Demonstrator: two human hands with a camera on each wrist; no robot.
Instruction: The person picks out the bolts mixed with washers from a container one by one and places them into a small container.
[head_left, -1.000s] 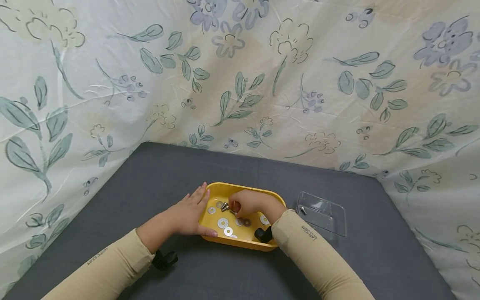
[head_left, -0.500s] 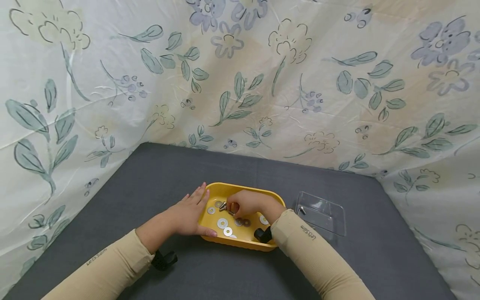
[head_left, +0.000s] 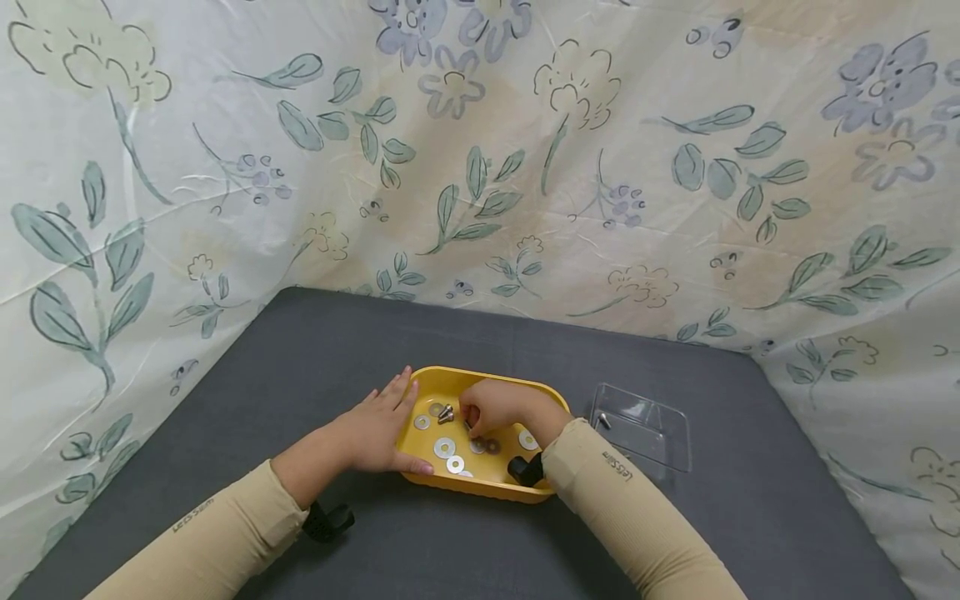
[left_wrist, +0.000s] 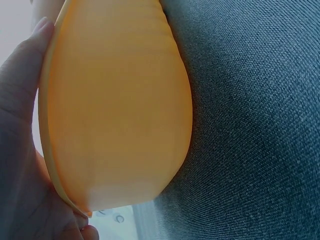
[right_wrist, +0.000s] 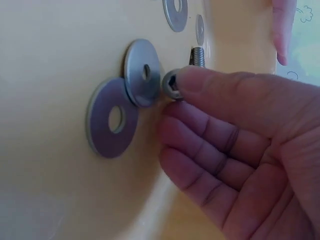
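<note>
A yellow plastic tray (head_left: 480,487) holds several flat metal washers (head_left: 444,448) and loose bolts (head_left: 446,414). My left hand (head_left: 375,429) lies on the tray's left rim with fingers spread, the thumb along the near side; in the left wrist view the hand (left_wrist: 20,120) rests along the edge. Inside the tray, my right hand (head_left: 498,406) pinches a socket-head bolt (right_wrist: 168,88) between thumb and index finger. Close to its fingertips, two overlapping washers (right_wrist: 111,135) show in the right wrist view. A threaded bolt (right_wrist: 199,56) stands out behind the thumb.
To the tray's right, a clear plastic box (head_left: 651,433) with divided sections has one bolt (head_left: 604,421) inside. Grey cloth (head_left: 375,333) covers the table. A floral curtain (head_left: 480,167) surrounds its back and sides.
My right hand has shifted slightly away from the loose bolts, with a small gap now between them. My left hand has stayed on the tray's rim.
</note>
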